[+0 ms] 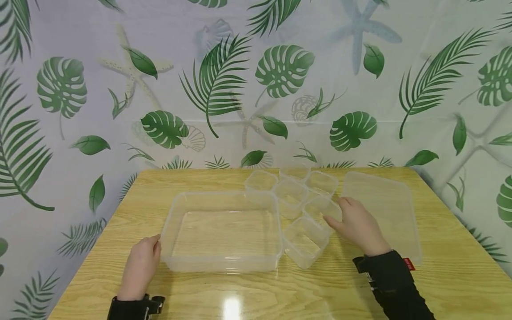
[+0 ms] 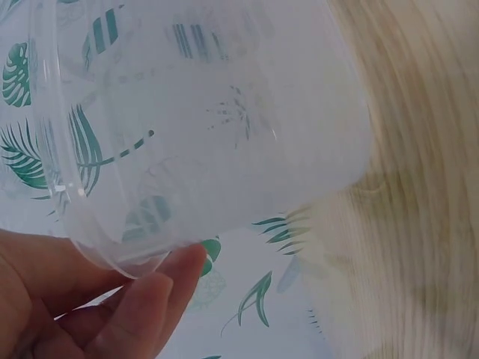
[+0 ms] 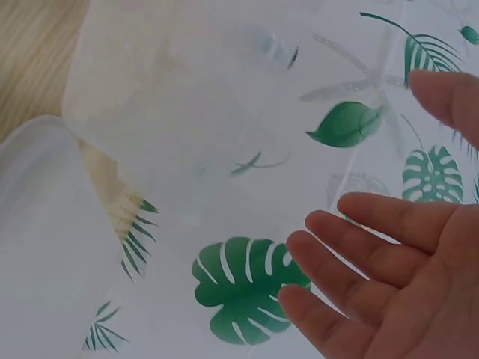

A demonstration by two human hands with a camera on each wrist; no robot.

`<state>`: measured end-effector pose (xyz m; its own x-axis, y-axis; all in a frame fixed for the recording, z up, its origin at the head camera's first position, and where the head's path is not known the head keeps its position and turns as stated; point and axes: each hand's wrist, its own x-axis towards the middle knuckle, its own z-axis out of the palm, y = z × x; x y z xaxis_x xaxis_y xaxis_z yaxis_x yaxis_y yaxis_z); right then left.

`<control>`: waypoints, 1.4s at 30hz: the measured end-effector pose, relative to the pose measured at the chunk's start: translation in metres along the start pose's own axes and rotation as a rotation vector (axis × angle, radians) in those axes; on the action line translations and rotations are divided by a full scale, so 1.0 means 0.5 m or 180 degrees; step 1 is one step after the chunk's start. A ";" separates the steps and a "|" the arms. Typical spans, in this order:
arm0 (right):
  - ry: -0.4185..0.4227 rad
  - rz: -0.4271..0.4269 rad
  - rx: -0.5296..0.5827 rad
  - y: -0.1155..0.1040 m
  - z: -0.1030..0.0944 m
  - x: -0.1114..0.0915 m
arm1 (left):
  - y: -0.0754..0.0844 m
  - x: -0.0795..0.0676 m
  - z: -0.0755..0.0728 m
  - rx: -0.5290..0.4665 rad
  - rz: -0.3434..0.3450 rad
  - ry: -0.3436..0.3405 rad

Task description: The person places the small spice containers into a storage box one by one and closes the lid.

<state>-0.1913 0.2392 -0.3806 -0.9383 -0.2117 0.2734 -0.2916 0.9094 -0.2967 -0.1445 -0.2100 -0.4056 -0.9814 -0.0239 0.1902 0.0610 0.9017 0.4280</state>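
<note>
A large clear plastic box [image 1: 224, 264] stands uncovered on the table, left of the middle. My left hand [image 1: 141, 264] holds its left side, and in the left wrist view the thumb and fingers [image 2: 138, 314] pinch the rim of the box [image 2: 224, 112]. To the right, my right hand [image 1: 358, 224] is at a small clear container [image 1: 318, 206], with its thumb reaching over the near side in the head view. The right wrist view shows the right hand [image 3: 389, 277] with fingers extended and thumb spread apart. Just in front of that container sits another small container [image 1: 306, 244], close against the large box.
More small clear containers cluster behind, among them one in the middle [image 1: 290, 195], one at the left [image 1: 261, 180] and one at the right [image 1: 322, 182]. A flat translucent lid [image 1: 384, 200] lies at the table's right. A leaf-patterned cloth [image 1: 240, 89] hangs behind the wooden table [image 1: 192, 298].
</note>
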 end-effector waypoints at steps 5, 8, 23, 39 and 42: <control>-0.0170 0.0100 0.0107 0.003 0.018 0.020 | 0.000 0.000 0.005 -0.0031 -0.0079 -0.0021; -0.0292 0.0165 0.0154 0.006 0.034 0.029 | 0.000 0.000 0.008 -0.0038 -0.0112 -0.0025; -0.0204 0.0245 -0.0180 0.016 0.079 0.047 | 0.000 0.000 0.017 -0.0203 -0.0164 -0.0023; -0.0437 0.0350 0.0076 0.026 0.069 0.044 | -0.003 0.000 0.015 -0.0253 -0.0137 0.0018; -0.0463 0.0357 0.0084 0.028 0.068 0.044 | -0.003 0.000 0.016 -0.0302 -0.0186 0.0047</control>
<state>-0.2224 0.2353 -0.4101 -0.9817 -0.1606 0.1028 -0.1865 0.9209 -0.3422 -0.1458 -0.2077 -0.4133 -0.9811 -0.0822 0.1752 0.0214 0.8538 0.5202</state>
